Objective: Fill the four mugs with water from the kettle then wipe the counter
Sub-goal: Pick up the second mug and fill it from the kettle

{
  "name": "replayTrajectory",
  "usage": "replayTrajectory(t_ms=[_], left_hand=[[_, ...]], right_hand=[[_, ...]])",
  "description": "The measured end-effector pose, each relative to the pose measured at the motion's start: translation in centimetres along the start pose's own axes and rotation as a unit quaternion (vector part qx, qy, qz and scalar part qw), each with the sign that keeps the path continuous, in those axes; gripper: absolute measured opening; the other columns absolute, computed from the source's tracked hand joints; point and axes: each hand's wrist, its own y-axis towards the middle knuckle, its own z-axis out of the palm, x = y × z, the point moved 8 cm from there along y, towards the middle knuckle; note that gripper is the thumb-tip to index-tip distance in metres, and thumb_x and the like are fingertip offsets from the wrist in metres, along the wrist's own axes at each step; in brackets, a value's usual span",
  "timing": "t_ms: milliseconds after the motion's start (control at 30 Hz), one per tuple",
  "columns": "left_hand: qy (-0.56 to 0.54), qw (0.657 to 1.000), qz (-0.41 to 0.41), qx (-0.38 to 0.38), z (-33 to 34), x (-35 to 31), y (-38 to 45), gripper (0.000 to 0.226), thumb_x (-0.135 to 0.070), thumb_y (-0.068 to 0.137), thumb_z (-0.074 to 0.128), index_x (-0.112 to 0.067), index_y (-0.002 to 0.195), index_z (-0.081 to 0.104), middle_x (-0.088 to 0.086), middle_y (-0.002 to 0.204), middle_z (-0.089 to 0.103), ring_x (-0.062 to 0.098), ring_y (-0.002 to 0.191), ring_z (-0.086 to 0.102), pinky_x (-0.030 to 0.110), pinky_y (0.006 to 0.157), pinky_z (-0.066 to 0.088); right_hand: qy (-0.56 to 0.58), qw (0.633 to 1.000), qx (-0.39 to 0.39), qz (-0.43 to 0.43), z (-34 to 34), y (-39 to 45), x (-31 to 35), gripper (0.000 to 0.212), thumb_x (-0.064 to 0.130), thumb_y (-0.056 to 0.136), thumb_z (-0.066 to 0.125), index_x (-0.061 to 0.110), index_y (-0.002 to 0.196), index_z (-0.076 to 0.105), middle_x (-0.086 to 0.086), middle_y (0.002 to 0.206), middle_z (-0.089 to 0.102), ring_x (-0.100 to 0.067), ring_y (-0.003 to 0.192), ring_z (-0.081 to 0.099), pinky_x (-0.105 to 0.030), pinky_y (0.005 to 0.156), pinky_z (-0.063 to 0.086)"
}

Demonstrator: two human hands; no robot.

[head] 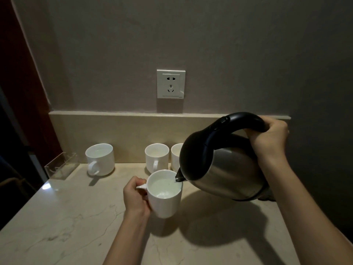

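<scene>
Over the near table, kettle tipped into a held mug

Right hand [267, 138] fingers wrap the kettle [225, 165] handle, spout at the rim of the mug [165, 196], whose handle left hand [134, 196] fingers grip. Three mugs [100, 158] [157, 157] [176, 155] stand far back on the table [66, 217]

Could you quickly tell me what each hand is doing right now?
Left hand: grips the white ceramic mug by its handle.
Right hand: grips the steel kettle's black handle.
</scene>
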Motion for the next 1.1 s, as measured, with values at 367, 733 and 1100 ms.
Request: replayTrajectory(t_ms=[367, 733, 1100], left_hand=[[0.006, 1.0, 0.002, -0.007, -0.3, 0.1, -0.4, 0.024, -0.007, 0.076, 0.041, -0.01, 0.052, 0.034, -0.002, 0.043, 0.043, 0.015, 0.059, 0.041, 0.024, 0.055, 0.031], [-0.028, 0.999, -0.024, 0.007, 0.0, -0.1, 0.4, 0.023, -0.008, 0.072, 0.039, -0.013, 0.052, 0.029, -0.006, 0.033, 0.036, 0.014, 0.055, 0.035, 0.024, 0.054, 0.027], [-0.018, 1.0, -0.014, 0.013, 0.8, -0.9, -0.4, 0.026, -0.009, 0.077, 0.037, -0.013, 0.054, 0.028, -0.007, 0.031, 0.037, 0.013, 0.049, 0.039, 0.022, 0.051, 0.031]], right_hand=[[0.009, 1.0, 0.002, -0.004, 0.1, 0.1, -0.5, 0.016, 0.02, 0.072, 0.066, 0.003, 0.071, 0.066, -0.024, 0.076, 0.066, -0.04, 0.081, 0.063, -0.054, 0.075, 0.053], [0.132, 0.98, -0.017, 0.148, 0.2, -1.8, -4.9, 0.029, 0.002, 0.081, 0.062, 0.021, 0.059, 0.055, 0.003, 0.063, 0.05, -0.008, 0.062, 0.045, -0.025, 0.059, 0.039], [0.311, 0.888, -0.161, 0.297, 0.8, -6.0, -11.6, 0.027, -0.003, 0.08, 0.056, 0.017, 0.062, 0.052, 0.016, 0.038, 0.056, 0.004, 0.039, 0.051, -0.014, 0.04, 0.042]])
